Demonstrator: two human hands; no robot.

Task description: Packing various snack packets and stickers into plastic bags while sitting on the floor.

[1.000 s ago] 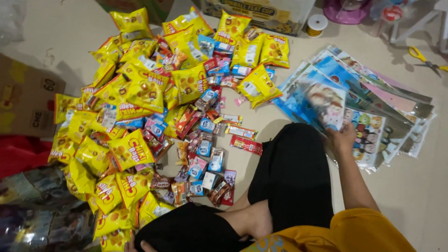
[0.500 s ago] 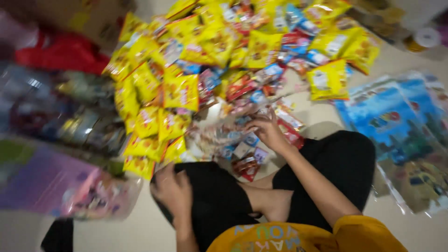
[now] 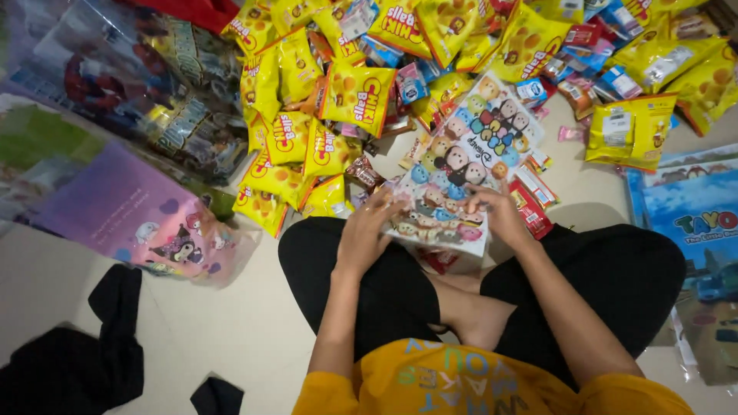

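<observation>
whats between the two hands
In the head view, a cartoon-printed bag spans the gap; left hand and right hand hold its near edge.

pale tiled floor [image 3: 231,338] carries yellow snack packets [image 3: 357,96], purple bag [image 3: 127,211], black cloth [image 3: 84,353].

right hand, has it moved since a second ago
Yes. The right hand left the blue bags on the person's right and now holds the cartoon-print bag over the lap.

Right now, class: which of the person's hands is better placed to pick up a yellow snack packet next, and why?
Probably the left hand. Both hands hold the cartoon-print bag, but the left sits right beside the yellow snack packets. The right hand is nearer the small red wrappers.
</observation>
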